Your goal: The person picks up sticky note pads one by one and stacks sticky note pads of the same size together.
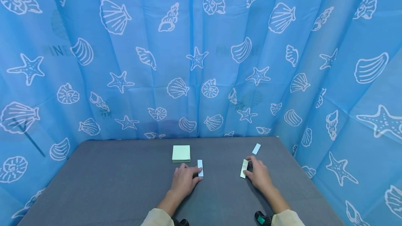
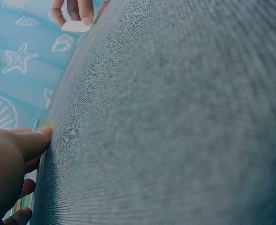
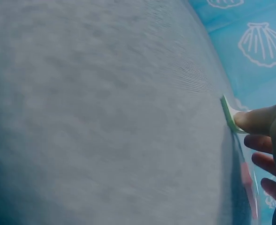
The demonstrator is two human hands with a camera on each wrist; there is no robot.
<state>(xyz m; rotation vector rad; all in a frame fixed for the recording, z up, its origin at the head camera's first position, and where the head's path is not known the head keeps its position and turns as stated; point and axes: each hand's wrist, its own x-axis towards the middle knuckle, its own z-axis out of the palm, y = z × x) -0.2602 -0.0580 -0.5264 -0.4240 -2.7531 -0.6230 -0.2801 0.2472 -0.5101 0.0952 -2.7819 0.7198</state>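
My left hand [image 1: 183, 180] pinches the near end of a narrow pale blue sticky-note pad [image 1: 200, 163] between thumb and forefinger, low at the grey table. To the right, my right hand [image 1: 259, 173] holds a narrow pale green sticky-note pad [image 1: 243, 168] by its edges. In the right wrist view that pad [image 3: 228, 115] shows a green side, with the thumb pressed on it. A square stack of pale green sticky notes [image 1: 181, 153] lies just beyond my left hand. Another narrow pale blue pad [image 1: 256, 149] rests past my right fingertips.
Grey cloth covers the table [image 1: 119, 184]. A blue curtain [image 1: 194, 62] with white shell and starfish prints hangs along the back and right edges. Dark wrist devices [image 1: 263, 218] sit by the sleeve cuffs.
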